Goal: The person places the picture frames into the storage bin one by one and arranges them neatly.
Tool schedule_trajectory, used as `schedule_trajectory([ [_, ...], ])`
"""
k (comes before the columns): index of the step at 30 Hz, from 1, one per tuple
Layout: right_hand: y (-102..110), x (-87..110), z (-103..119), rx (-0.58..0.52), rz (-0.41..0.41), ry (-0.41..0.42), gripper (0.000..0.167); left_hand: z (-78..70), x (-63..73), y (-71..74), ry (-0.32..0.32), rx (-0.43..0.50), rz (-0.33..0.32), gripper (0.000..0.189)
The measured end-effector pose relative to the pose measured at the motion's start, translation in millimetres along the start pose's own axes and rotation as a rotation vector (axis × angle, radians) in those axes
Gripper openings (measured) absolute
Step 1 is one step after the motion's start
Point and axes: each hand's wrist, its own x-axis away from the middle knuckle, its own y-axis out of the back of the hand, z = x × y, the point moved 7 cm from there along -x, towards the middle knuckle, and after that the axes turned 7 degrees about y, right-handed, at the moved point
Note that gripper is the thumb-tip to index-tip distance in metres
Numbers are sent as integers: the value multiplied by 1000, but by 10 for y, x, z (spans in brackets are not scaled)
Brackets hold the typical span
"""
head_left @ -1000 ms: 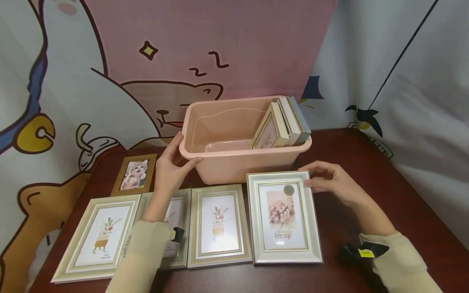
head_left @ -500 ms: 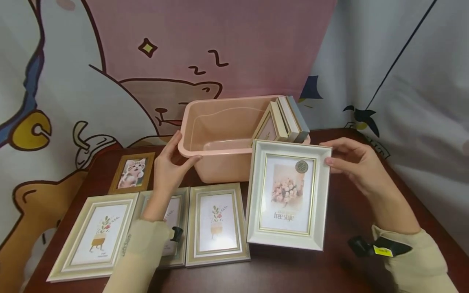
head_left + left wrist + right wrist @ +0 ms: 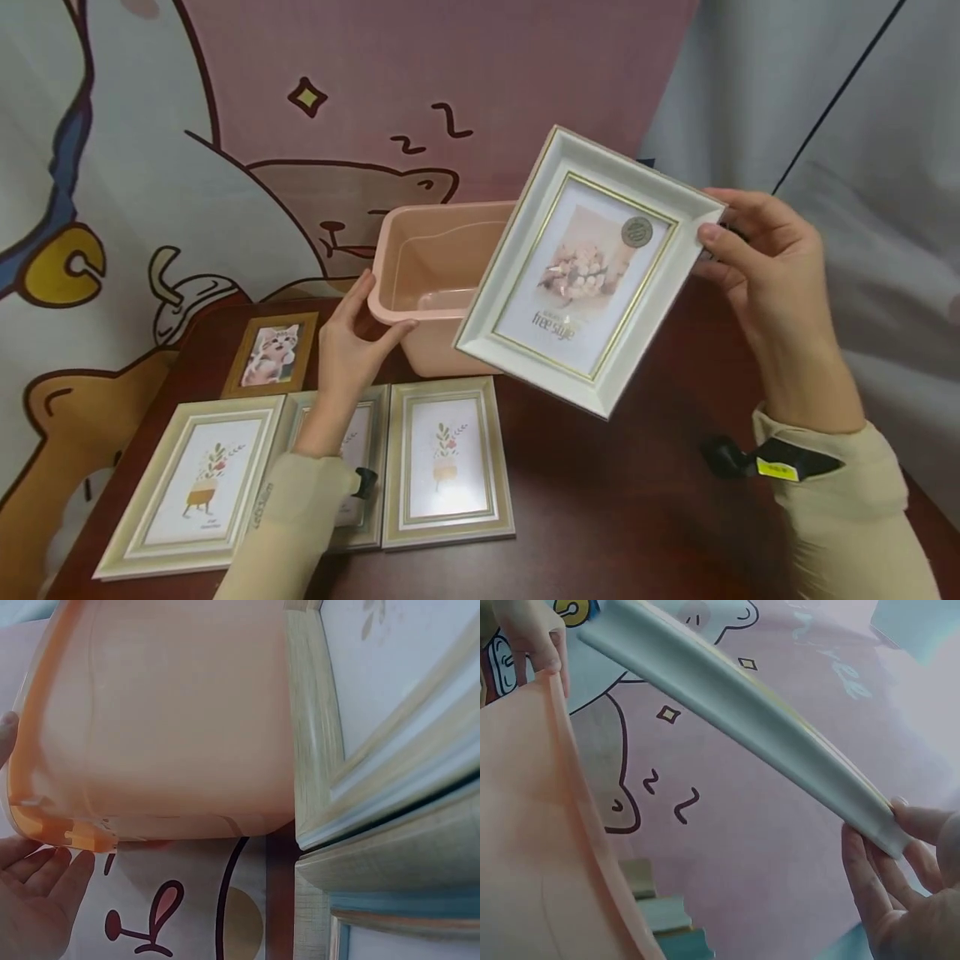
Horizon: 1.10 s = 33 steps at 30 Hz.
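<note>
Head: the right hand (image 3: 776,279) is pinching the white frame (image 3: 589,275), tilted before the tub (image 3: 431,346). Left wrist: the left hand (image 3: 39,904) is gripping the rim (image 3: 27,772), sensibly bracing it. Right wrist: one corner is being held, so firmness should be preventing swing.

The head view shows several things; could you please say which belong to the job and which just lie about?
Part of the job, apparently:
white rectangular picture frame, held by the right hand
pink plastic bin, left hand on its rim

Lying about, though possibly waiting their turn:
three pale rectangular frames, lying in a row
small brown wooden frame with kitten picture
</note>
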Motion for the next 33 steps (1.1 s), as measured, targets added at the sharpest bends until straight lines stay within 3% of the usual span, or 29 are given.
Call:
schedule_trajectory([
  [5, -71, -137, -16, 63, -138, 54, 38, -17, -3, -7, -1, 11, 13, 84],
  [10, -114, -231, -96, 121, -216, 116, 37, 2, -32, -3, 32, 100, 76, 73],
  [17, -106, -296, -233, 147, -274, 173, 34, 44, -84, 0, 60, 228, 94, 44],
  [24, -52, -339, -371, 212, -308, 228, 30, 65, -106, -26, 88, 267, 101, 46],
  [29, -12, -349, -432, 196, -347, 224, 29, 72, -104, -57, 108, 340, 106, 47],
  [33, -25, -358, -458, 228, -331, 257, 29, 81, -96, -60, 120, 358, 96, 47],
])
